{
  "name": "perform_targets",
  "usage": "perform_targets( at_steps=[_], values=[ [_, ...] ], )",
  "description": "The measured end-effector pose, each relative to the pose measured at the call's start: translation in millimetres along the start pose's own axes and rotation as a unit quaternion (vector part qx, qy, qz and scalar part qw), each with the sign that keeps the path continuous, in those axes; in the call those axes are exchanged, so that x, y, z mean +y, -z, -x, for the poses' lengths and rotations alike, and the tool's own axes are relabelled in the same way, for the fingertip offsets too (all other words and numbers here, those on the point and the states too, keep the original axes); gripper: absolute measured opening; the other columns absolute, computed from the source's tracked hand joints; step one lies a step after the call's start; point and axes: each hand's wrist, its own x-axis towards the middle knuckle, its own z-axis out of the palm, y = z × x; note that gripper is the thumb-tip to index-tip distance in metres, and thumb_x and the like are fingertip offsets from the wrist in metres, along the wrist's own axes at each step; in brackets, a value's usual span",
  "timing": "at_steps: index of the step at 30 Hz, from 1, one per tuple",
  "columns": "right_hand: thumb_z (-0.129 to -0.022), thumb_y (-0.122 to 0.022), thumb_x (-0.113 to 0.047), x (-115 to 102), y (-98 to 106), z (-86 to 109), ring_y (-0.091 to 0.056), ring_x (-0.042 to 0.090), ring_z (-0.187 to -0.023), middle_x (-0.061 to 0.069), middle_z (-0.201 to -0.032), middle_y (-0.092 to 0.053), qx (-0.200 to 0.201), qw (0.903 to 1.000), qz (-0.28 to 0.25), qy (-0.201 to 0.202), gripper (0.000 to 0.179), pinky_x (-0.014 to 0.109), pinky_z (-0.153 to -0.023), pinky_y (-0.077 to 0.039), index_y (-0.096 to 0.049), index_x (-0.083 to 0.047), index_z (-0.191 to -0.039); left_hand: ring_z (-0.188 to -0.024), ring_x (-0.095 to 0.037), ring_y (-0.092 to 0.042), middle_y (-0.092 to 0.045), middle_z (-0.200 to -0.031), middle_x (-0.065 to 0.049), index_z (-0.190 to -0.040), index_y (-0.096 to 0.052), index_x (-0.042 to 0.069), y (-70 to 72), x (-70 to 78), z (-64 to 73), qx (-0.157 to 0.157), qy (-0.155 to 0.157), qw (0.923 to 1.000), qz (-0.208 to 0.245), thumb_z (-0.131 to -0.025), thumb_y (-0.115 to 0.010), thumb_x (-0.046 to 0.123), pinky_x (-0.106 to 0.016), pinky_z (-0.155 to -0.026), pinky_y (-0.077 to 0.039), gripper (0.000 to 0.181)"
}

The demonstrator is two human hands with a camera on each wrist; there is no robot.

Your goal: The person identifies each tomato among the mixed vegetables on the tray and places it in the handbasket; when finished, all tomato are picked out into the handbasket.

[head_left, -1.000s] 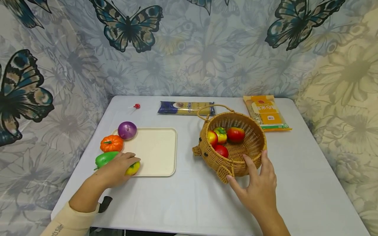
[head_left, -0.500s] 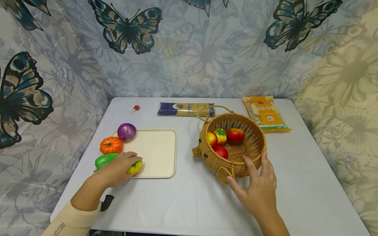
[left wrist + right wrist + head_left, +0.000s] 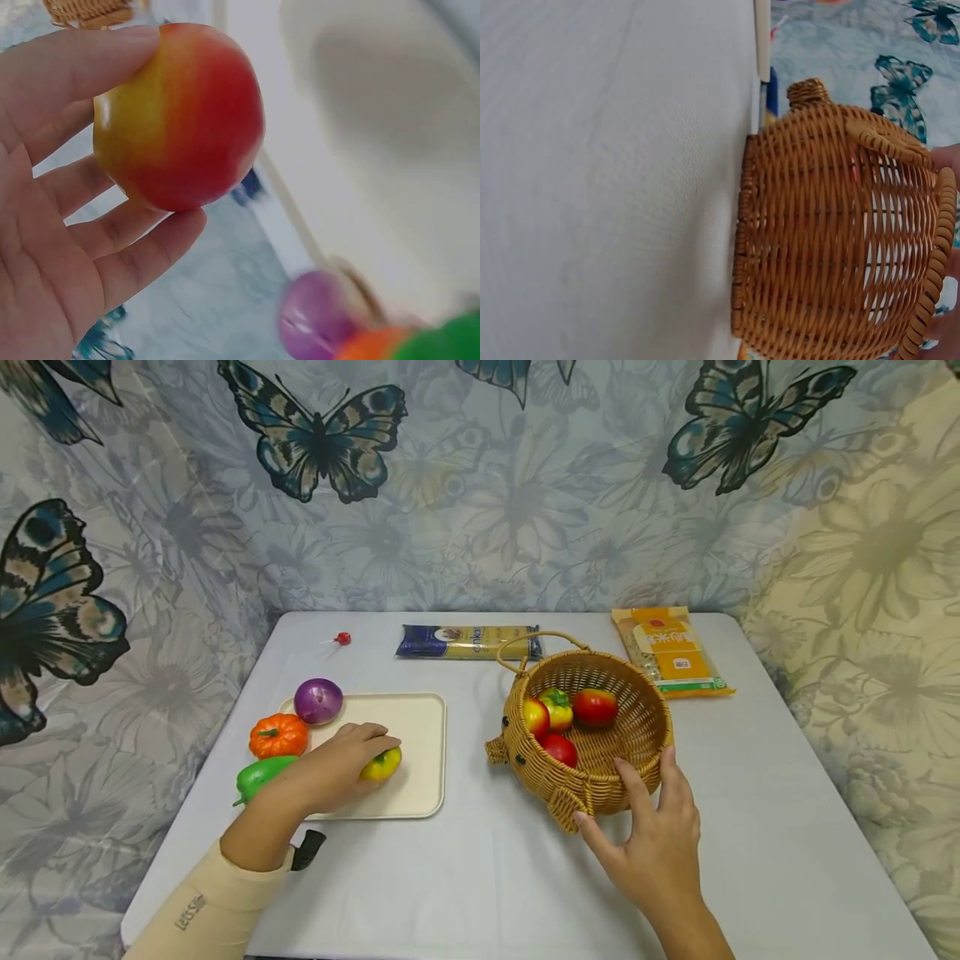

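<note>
In the head view my left hand (image 3: 347, 766) holds a red-and-yellow apple (image 3: 381, 765) over the cream tray (image 3: 423, 777). The left wrist view shows the apple (image 3: 187, 116) between thumb and fingers, red on one side and yellow on the other. My right hand (image 3: 652, 835) touches the near rim of a wicker basket (image 3: 558, 781), fingers spread and fairly straight. Inside the basket lie several red and yellow fruits, among them a red one (image 3: 596, 707) and a yellow-red one with a green top (image 3: 557, 708). The right wrist view shows the basket's woven side (image 3: 817, 232).
Left of the tray are a purple onion-like ball (image 3: 318, 701), an orange pumpkin (image 3: 278, 737) and a green vegetable (image 3: 264, 775), partly behind my left arm. At the back lie a red lollipop (image 3: 342, 638), a blue-and-gold packet (image 3: 465, 642) and a yellow bag (image 3: 678, 656).
My left hand has moved right and slightly away from me with the apple, from the tray's left part toward its middle. The right hand and basket keep their place.
</note>
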Motion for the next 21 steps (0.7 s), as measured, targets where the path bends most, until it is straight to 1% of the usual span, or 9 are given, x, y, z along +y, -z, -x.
perform_targets(
  at_steps=[4, 6, 13, 21],
  values=[
    [-0.071, -0.086, -0.046, 0, 0, 0.2, -0.026, 0.054, -0.145, 0.024, -0.167, -0.016, 0.004, 1.0, -0.001, 0.003, 0.081, 0.083, -0.095, -0.03, -0.056, -0.015, -0.14, -0.125, -0.034, -0.053, -0.056, -0.142, -0.013, -0.14, -0.061, 0.013, 10.0, 16.0, -19.0, 0.004, -0.036, 0.9993, -0.01, -0.091, -0.078, 0.014, -0.046, -0.103, -0.051, 0.052],
    [-0.071, -0.086, -0.046, 0, 0, 0.3, -0.026, 0.054, -0.145, 0.025, -0.167, -0.016, 0.005, 1.0, -0.002, 0.004, 0.081, 0.083, -0.095, -0.03, -0.056, -0.015, -0.14, -0.126, -0.034, -0.052, -0.056, -0.142, -0.013, -0.14, -0.061, 0.014, 16.1, 24.9, -28.1, 0.008, -0.051, 0.9986, -0.012, -0.091, -0.077, 0.015, -0.046, -0.104, -0.05, 0.051],
    [-0.071, -0.085, -0.046, -1, 0, 0.5, -0.026, 0.054, -0.144, 0.025, -0.167, -0.016, 0.006, 1.0, -0.003, 0.007, 0.082, 0.082, -0.095, -0.03, -0.055, -0.015, -0.141, -0.127, -0.034, -0.05, -0.053, -0.145, -0.013, -0.139, -0.06, 0.016, 37.8, 56.6, -54.6, 0.015, -0.108, 0.9939, -0.013, -0.092, -0.076, 0.015, -0.044, -0.102, -0.052, 0.05],
    [-0.072, -0.084, -0.046, -2, 1, 1.4, -0.027, 0.054, -0.144, 0.024, -0.168, -0.016, 0.011, 0.9999, -0.002, 0.009, 0.081, 0.081, -0.094, -0.031, -0.055, -0.015, -0.141, -0.134, -0.033, -0.047, -0.051, -0.148, -0.012, -0.143, -0.058, 0.016, 57.9, 85.1, -80.4, 0.014, -0.155, 0.9876, -0.018, -0.092, -0.078, 0.015, -0.044, -0.111, -0.047, 0.055]
  ],
)
